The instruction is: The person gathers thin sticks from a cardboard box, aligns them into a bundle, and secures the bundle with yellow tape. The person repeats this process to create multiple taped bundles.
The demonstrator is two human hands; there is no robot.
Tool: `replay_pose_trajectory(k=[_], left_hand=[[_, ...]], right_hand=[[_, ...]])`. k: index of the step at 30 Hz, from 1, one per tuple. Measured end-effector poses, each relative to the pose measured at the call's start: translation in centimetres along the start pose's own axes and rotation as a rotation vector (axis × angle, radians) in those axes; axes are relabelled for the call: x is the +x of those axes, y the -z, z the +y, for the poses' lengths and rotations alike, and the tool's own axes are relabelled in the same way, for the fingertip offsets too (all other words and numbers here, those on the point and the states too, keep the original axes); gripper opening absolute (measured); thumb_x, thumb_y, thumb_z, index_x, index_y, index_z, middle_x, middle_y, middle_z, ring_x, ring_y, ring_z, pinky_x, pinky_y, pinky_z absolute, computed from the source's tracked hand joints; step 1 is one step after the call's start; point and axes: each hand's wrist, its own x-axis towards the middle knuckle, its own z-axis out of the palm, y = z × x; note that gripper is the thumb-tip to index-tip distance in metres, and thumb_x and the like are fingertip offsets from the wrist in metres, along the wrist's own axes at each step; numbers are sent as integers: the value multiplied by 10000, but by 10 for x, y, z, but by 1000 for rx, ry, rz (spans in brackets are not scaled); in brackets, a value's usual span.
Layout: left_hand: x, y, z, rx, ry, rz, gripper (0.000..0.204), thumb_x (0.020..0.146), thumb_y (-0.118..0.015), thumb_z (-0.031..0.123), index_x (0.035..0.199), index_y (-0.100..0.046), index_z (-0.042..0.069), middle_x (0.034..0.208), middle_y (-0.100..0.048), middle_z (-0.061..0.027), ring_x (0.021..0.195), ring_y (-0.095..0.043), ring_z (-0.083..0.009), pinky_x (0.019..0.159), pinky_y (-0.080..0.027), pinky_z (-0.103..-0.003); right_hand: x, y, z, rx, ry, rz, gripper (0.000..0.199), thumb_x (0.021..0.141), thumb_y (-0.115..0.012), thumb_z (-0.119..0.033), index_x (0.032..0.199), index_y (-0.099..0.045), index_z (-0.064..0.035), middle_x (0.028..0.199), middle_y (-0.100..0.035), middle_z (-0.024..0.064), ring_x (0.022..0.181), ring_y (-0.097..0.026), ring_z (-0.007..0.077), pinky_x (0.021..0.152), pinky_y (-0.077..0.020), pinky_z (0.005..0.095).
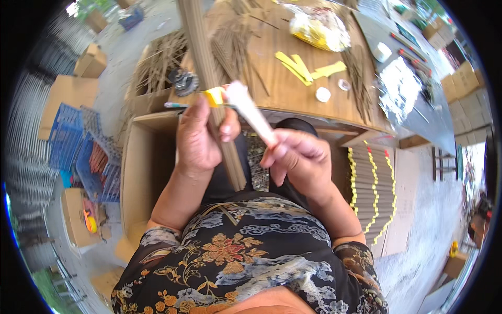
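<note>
My left hand point(198, 141) is closed around a long bundle of thin brown incense-like sticks point(197, 47), held at a slant over my lap. A yellow paper band point(214, 97) sits on the bundle just above my left thumb. My right hand point(303, 154) pinches a pale flat stick or brush point(253, 118), smeared by motion. Its white upper end is close to the yellow band; I cannot tell whether they touch. Beyond my hands, several yellow paper strips point(295, 68) lie on the wooden table point(272, 97) near a small round white pot point(322, 94).
Loose brown sticks point(358, 78) and a plastic bag point(319, 29) lie on the table. An open cardboard box point(151, 123) stands at my left, with blue crates point(65, 136) further out. Banded bundles point(372, 191) lie in rows at my right. Silver foil point(400, 86) covers part of a grey surface.
</note>
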Motion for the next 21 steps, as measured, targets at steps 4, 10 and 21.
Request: replay_pose_trajectory(k=[4, 10, 21], left_hand=[[12, 9, -7, 65, 17, 89, 364, 921, -408, 294, 980, -531, -43, 1012, -533, -120, 539, -429, -109, 446, -330, -229], [27, 5, -27, 230, 48, 116, 310, 916, -436, 250, 947, -568, -29, 991, -533, -131, 525, -448, -120, 439, -344, -225], [31, 1, -39, 331, 88, 104, 324, 923, -413, 241, 974, -534, -54, 1030, -497, -146, 526, -441, -104, 429, -339, -210]], right_hand=[[26, 70, -6, -85, 71, 459, 190, 847, -536, -89, 965, -491, 53, 734, -600, 126, 479, -512, 109, 423, -422, 212], [50, 172, 30, -267, -67, 748, 170, 830, -551, -90, 892, -435, 17, 718, -579, 121, 489, -513, 105, 408, -448, 233], [56, 198, 45, -539, -192, 716, 298, 868, -535, -275, 914, -488, 15, 727, -593, 84, 539, -552, 115, 455, -460, 225]])
